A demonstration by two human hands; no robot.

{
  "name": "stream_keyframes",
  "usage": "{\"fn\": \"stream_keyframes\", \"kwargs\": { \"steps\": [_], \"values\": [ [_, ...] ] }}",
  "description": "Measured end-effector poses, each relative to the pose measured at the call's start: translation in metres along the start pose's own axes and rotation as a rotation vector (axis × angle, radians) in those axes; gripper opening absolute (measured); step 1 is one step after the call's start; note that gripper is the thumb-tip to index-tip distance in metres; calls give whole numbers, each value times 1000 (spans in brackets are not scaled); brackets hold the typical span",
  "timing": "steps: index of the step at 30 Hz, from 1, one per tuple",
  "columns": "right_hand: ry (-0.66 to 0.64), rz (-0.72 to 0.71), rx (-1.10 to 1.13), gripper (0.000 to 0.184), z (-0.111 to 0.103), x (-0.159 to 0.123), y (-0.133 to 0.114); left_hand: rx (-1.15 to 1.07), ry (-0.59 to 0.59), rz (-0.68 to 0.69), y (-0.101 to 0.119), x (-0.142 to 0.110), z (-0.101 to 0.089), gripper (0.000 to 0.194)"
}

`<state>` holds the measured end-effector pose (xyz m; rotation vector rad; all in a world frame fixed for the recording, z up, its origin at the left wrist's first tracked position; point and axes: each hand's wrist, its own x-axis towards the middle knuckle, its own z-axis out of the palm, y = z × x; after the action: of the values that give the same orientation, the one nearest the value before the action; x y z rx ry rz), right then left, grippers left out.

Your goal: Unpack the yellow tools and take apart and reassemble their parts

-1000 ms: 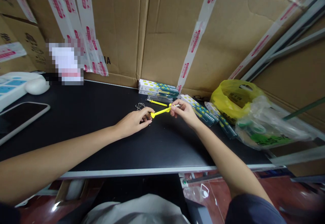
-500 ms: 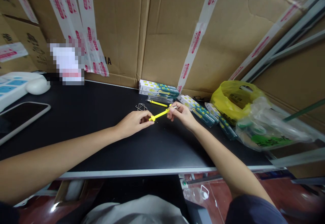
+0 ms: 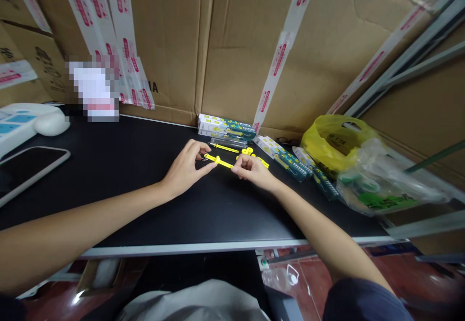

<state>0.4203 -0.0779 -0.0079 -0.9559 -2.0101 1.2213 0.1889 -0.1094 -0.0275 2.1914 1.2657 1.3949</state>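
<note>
Above the black table I hold a slim yellow plastic rod (image 3: 224, 163) between both hands. My left hand (image 3: 184, 166) has its thumb and fingertips closed about the rod's left end, where a small collar shows. A bit of thin metal wire shows by those fingertips. My right hand (image 3: 253, 171) pinches the rod's right end. Just behind the right hand lie several yellow plastic parts (image 3: 247, 152), partly covered by it. Another yellow rod (image 3: 227, 148) with a dark tip lies farther back, before a clear plastic tube (image 3: 229, 142).
Printed white-and-green boxes (image 3: 225, 127) stand against the cardboard, with more boxes (image 3: 285, 158) to the right. Plastic bags (image 3: 336, 141) sit at the table's right end. A phone (image 3: 31, 173) and a white power strip (image 3: 16, 122) lie on the left.
The rod has swung from rising rightward to sloping down rightward. My right hand has moved down and left; my left has shifted up. Yellow parts now show behind the right hand.
</note>
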Motion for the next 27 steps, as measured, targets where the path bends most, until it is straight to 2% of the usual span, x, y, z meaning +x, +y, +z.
{"fn": "stream_keyframes", "kwargs": {
  "steps": [2, 3, 6, 10, 14, 17, 20, 23, 27],
  "values": [
    [79, -39, 7, 38, 4, 0, 0, 83, 74, 43, 3, 0, -3, 23],
    [113, -60, 3, 38, 6, 0, -1, 132, 73, 70, 5, 0, -4, 20],
    [197, -124, -60, 37, 10, -1, -2, 260, 9, 106, 10, -1, -7, 18],
    [283, -210, -244, 33, 15, -5, -1, 265, -43, 34, 8, 0, -7, 27],
    [279, -332, -545, 31, 22, -9, 1, -6, -120, -59, 3, 0, -4, 35],
    [187, -442, -811, 29, 31, -12, 1, -229, -164, -156, 1, -1, 1, 38],
    [93, -520, -959, 24, 39, -13, 0, -436, -244, -265, 0, -3, 7, 38],
    [55, -532, -944, 24, 41, -14, -2, -603, -319, -341, -1, -4, 11, 39],
    [65, -468, -768, 23, 36, -15, -7, -693, -343, -377, -1, -5, 11, 37]
  ]
}}
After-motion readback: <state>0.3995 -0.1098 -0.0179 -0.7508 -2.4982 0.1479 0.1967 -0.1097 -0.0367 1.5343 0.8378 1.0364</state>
